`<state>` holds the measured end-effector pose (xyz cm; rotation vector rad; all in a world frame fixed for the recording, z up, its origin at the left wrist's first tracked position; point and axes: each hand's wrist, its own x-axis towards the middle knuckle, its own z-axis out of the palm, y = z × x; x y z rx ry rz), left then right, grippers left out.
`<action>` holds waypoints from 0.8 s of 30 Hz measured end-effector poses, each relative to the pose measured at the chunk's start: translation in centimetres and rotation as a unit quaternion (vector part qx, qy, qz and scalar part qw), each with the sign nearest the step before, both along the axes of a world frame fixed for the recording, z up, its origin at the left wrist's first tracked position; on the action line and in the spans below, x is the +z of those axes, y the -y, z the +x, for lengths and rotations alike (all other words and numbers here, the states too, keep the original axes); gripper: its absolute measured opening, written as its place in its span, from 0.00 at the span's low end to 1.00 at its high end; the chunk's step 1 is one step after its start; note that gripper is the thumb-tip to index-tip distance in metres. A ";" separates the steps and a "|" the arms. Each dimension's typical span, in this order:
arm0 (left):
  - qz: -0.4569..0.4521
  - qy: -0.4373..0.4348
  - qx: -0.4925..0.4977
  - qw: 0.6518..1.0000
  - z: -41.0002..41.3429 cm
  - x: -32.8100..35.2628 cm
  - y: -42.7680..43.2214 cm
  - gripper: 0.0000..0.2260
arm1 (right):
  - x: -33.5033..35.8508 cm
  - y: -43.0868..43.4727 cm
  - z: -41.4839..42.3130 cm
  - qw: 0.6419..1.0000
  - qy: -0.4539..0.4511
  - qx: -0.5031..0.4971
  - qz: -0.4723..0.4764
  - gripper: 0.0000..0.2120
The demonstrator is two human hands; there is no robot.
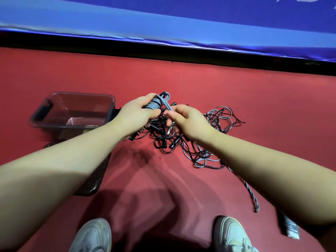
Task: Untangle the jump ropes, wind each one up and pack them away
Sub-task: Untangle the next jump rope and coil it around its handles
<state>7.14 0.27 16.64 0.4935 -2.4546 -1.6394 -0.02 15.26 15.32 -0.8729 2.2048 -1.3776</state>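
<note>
My left hand (135,113) grips a wound bundle of grey jump rope (153,104), its coils wrapped round the handles. My right hand (185,119) pinches the free grey strand of that rope just right of the bundle. Both hands hover over a tangled pile of black and grey jump ropes (196,140) lying on the red floor, with several black handles in it. One twisted strand (251,195) trails from the pile toward the lower right. A clear plastic bin (72,110) stands to the left of the pile with nothing visible inside.
A second dark bin (94,180) lies partly under my left forearm. A black and silver handle-like object (289,227) rests on the floor at the lower right. My two grey shoes (92,235) stand near the bottom edge. A blue padded barrier (163,20) runs across the far side.
</note>
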 end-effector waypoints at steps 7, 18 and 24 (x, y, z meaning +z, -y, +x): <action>0.219 -0.021 -0.060 0.974 0.6 0.5 0.0 0.18 | -1.1 -1.1 -0.9 0.998 0.033 0.057 0.009 0.11; 0.064 0.106 -0.328 0.937 1.3 2.0 -1.3 0.24 | 2.2 -3.0 -4.2 0.859 -0.294 0.236 0.347 0.11; -0.267 0.148 -0.248 0.919 0.6 0.8 -3.6 0.19 | 4.2 -1.4 -3.6 0.785 -0.420 0.190 0.415 0.18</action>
